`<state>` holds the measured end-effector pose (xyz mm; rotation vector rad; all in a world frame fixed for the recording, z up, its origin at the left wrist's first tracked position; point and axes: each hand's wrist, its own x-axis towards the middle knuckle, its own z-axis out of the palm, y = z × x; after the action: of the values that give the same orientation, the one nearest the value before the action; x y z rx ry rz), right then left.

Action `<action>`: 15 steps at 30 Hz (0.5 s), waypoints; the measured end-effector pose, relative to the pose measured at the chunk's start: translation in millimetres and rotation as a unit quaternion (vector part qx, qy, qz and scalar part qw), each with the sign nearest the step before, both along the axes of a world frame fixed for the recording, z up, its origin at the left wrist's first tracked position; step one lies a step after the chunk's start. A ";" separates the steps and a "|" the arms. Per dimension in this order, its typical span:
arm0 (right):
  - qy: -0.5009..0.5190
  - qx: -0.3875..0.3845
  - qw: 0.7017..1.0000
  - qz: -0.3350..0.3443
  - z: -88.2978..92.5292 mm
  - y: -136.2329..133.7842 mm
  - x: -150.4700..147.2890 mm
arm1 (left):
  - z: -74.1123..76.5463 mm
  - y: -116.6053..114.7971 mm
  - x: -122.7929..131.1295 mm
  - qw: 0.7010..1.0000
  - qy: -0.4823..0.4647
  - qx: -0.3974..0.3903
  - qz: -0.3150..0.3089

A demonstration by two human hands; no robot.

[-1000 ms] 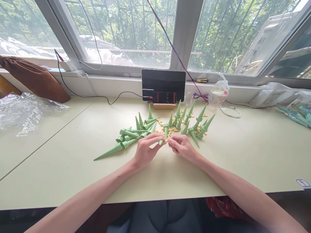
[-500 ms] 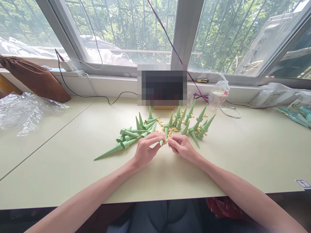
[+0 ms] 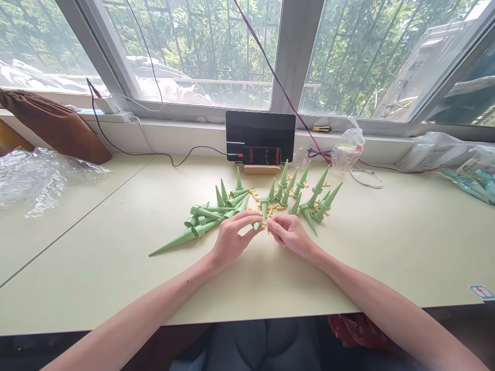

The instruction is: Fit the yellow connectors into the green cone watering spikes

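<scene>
My left hand (image 3: 232, 239) is closed around a green watering spike (image 3: 257, 225), whose tip sticks out past the fingers. At its side, my right hand (image 3: 290, 234) pinches a small yellow valve (image 3: 265, 224); the fingertips partly cover it, and I cannot tell how far it is seated. Just beyond the hands, another green spike (image 3: 264, 208) points toward me. Small yellow valves (image 3: 276, 206) lie loose behind it. To the left is a pile of green spikes (image 3: 209, 211). Spikes with yellow valves fitted (image 3: 320, 203) stand or lean on the right.
A black tablet (image 3: 261, 129) leans at the window, with a phone (image 3: 262, 155) before it on a cardboard stand (image 3: 262, 170). Clear plastic wrap (image 3: 42, 175) and a brown bag (image 3: 58, 123) lie left. A coiled white cable (image 3: 367, 178) and plastic bags (image 3: 433, 149) sit right.
Both hands stay almost in place, still holding the spike and the valve together. The blurred patch at the back now shows clearly as a tablet and phone.
</scene>
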<state>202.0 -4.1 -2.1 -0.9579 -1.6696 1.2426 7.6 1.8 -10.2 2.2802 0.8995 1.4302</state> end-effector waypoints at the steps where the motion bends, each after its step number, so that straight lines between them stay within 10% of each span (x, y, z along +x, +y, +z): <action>1: 0.000 0.000 1.000 -0.001 -0.3 0.3 -0.1 | -0.2 0.2 -0.1 1.000 0.002 -0.001 0.001; 15: -0.009 0.006 1.000 -0.015 -6.1 6.0 -0.8 | 1.7 -0.4 -0.1 0.999 0.012 -0.039 -0.003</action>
<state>201.2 1.8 -8.2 -0.9871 -1.6685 1.2066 7.5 1.4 -8.5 2.2456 0.9379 1.3434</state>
